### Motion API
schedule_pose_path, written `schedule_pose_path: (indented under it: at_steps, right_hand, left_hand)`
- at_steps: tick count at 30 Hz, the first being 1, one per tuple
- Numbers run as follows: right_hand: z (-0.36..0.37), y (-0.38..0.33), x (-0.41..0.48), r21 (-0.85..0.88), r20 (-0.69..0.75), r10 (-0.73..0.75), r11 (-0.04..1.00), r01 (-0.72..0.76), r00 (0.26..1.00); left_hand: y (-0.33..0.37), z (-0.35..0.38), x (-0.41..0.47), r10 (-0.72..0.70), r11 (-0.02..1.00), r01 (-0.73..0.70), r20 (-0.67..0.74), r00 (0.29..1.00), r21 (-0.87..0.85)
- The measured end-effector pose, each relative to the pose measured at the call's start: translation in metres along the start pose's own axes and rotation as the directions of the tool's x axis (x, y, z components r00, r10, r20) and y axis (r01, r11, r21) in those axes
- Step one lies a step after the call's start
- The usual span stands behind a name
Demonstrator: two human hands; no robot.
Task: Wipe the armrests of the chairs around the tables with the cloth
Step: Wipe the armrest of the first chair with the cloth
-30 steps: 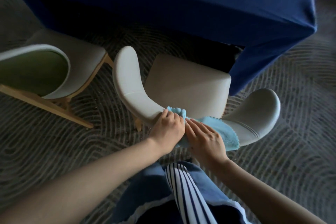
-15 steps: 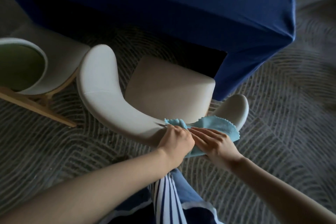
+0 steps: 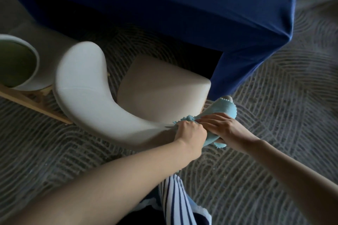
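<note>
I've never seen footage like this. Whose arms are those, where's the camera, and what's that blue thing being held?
No machine here: a person wears one camera on the head, looking down, so the two bare arms are their own. Below stands a pale chair on patterned carpet, at a table draped in dark blue. The left hand grips a bunched end of a light blue cloth; the right hand holds it down over the chair's armrest, thumb seemingly tucked under. A second chair shows at the left edge.
</note>
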State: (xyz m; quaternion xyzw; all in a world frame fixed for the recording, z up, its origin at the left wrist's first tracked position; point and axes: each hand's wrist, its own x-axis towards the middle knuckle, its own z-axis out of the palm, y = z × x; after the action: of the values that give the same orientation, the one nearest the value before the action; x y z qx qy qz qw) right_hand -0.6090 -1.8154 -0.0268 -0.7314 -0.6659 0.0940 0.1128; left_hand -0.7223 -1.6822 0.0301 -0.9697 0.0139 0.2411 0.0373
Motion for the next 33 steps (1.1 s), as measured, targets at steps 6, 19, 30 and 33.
schedule_pose_path:
  at_steps: [6, 19, 30, 33]
  right_hand:
    - [-0.004, 0.03, -0.002, 0.031, 0.022, -0.024, 0.999, 0.023, 0.999]
    - [-0.008, 0.078, 0.001, 0.167, 0.061, 0.102, 0.98, -0.111, 0.993]
    - [0.003, 0.042, 0.003, -0.001, 0.031, 0.449, 0.893, -0.449, 0.893]
    - [0.003, 0.034, 0.003, 0.002, 0.002, 0.442, 0.897, -0.442, 0.897]
  left_hand:
    - [0.018, -0.01, 0.029, -0.084, 0.996, 0.084, 0.016, 0.996, -0.005]
    - [0.041, -0.026, 0.08, -0.221, 0.952, 0.234, 0.084, 0.972, -0.197]
    - [0.041, -0.013, 0.06, -0.261, 0.915, 0.248, 0.003, 0.965, -0.316]
    - [0.038, -0.011, 0.052, -0.22, 0.94, 0.21, -0.009, 0.975, -0.268]
